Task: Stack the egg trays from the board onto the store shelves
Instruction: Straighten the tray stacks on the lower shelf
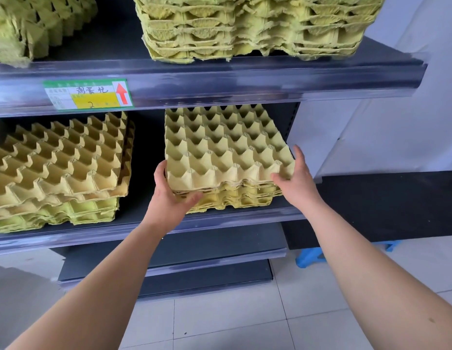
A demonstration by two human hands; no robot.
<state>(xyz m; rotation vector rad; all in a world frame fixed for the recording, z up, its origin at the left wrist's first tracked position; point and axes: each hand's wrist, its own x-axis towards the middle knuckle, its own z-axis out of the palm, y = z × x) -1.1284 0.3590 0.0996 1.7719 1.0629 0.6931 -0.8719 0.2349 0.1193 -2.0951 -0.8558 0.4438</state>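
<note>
A tan cardboard egg tray lies on top of a short stack of yellow-green trays on the right part of the middle shelf. My left hand grips the tray's front left corner, thumb at the side and fingers curled under the front edge. My right hand grips the front right corner, thumb on top and fingers along the right side.
A second stack of trays sits on the left of the same shelf. The upper shelf carries a tall stack and another at far left, with a price label on its rail. A blue stool stands on the tiled floor.
</note>
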